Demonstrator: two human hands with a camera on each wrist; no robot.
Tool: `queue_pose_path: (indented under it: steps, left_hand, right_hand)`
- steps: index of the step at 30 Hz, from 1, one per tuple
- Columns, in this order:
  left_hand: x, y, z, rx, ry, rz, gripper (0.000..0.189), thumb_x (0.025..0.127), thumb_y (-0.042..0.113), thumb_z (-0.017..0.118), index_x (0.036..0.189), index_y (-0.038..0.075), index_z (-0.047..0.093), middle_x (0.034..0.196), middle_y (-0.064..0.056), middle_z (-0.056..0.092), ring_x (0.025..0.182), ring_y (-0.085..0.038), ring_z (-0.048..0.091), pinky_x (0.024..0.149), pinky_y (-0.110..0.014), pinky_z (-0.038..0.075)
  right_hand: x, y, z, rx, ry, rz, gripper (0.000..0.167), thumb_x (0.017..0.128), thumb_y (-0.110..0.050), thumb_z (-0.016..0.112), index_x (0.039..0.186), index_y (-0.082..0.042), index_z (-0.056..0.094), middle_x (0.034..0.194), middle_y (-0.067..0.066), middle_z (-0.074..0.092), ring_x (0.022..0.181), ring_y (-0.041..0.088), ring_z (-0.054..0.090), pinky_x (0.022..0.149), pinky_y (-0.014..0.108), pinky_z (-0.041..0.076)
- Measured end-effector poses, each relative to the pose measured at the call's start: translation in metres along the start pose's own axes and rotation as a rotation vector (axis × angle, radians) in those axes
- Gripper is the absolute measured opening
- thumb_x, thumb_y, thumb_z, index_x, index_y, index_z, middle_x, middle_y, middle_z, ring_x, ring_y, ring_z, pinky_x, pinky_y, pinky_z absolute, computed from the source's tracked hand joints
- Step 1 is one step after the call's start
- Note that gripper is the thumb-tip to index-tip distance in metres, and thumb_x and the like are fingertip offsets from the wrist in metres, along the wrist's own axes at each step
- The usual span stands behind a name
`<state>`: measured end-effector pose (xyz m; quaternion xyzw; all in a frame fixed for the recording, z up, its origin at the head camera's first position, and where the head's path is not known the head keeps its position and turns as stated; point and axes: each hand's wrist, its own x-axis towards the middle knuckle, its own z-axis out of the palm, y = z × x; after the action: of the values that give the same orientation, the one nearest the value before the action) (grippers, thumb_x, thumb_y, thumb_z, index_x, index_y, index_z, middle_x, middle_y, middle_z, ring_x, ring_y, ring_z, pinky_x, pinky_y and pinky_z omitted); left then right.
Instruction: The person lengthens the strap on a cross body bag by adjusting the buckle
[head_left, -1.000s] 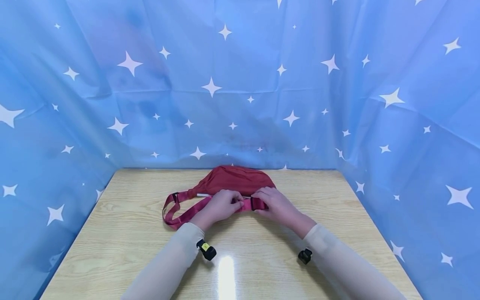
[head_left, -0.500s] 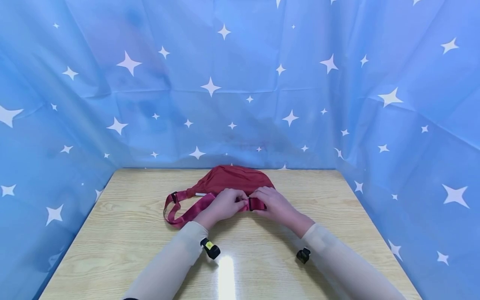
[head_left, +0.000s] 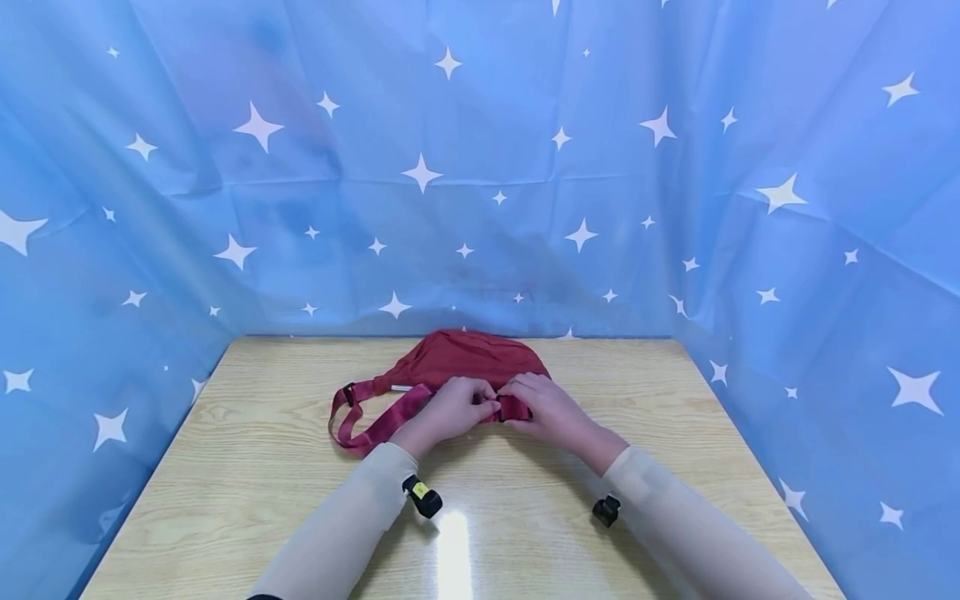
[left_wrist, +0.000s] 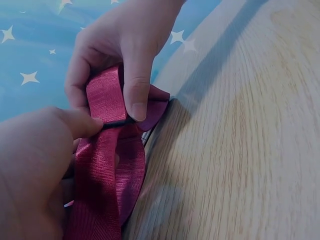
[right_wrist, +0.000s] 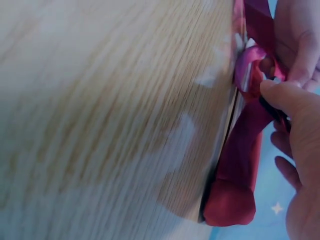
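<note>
A dark red waist bag point(head_left: 472, 358) lies near the table's back edge, its pink-red strap point(head_left: 405, 408) looping out to the left. My left hand point(head_left: 453, 410) pinches the strap right beside a black strap slider point(left_wrist: 117, 123), thumb tip at the slider's edge. From the other side my right hand point(head_left: 551, 408) holds the strap at that slider, its thumb lying along the webbing in the left wrist view. Strap webbing point(right_wrist: 245, 135) hangs down below the right hand in the right wrist view. The fingers behind the strap are partly hidden.
A second black slider point(head_left: 348, 394) sits on the strap's left loop. The wooden table point(head_left: 300, 500) ends at a blue curtain point(head_left: 480, 208) with white stars, which stands behind and on both sides. Each forearm carries a small black wrist camera point(head_left: 422, 497).
My left hand has moved slightly right along the strap, closing the gap to the slider and my right hand. The strap's left loop has shifted a little to the right.
</note>
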<state>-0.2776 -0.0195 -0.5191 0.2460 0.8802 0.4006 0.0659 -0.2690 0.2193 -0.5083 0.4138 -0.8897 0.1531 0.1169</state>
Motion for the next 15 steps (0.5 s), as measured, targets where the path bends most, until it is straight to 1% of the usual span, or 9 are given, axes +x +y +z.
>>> queue_pose_path:
  steps: [2,5,9,15]
  left_hand:
    - [0.0003,-0.0007,0.0005,-0.024,0.003,-0.004,0.010,0.107,0.024,0.076,0.098,0.019,0.077,0.084,0.008,0.067,0.077,-0.010,0.059,0.073,-0.028,0.051]
    - [0.0009,-0.0019,0.0009,-0.058,0.010,-0.008,0.012,0.107,0.022,0.075,0.096,0.019,0.076,0.084,0.007,0.066,0.078,-0.011,0.059,0.074,-0.029,0.050]
    - [0.0013,-0.0041,0.0018,-0.088,0.013,-0.016,0.012,0.108,0.022,0.074,0.096,0.019,0.077,0.084,0.006,0.066,0.079,-0.012,0.060,0.075,-0.030,0.050]
    - [0.0001,-0.0050,0.0036,-0.108,0.007,-0.024,0.011,0.108,0.023,0.075,0.098,0.020,0.077,0.087,0.007,0.068,0.079,-0.011,0.060,0.074,-0.029,0.051]
  right_hand:
    - [-0.0005,-0.0004,-0.0003,0.015,0.001,0.013,0.055,0.087,-0.022,0.098,0.133,-0.011,0.071,0.127,0.005,0.073,0.118,0.024,0.067,0.105,0.045,0.057]
    - [-0.0022,-0.0003,-0.0004,0.059,-0.009,0.062,0.057,0.089,-0.020,0.097,0.137,-0.010,0.068,0.129,0.005,0.071,0.118,0.023,0.066,0.104,0.044,0.057]
    - [-0.0053,0.0015,0.0012,0.111,-0.003,0.116,0.053,0.088,-0.014,0.096,0.133,-0.010,0.067,0.126,0.004,0.071,0.114,0.022,0.064,0.100,0.044,0.057]
    - [-0.0097,0.0038,0.0020,0.137,0.020,0.125,0.050,0.087,-0.012,0.095,0.130,-0.011,0.069,0.120,0.002,0.072,0.108,0.019,0.063,0.094,0.043,0.058]
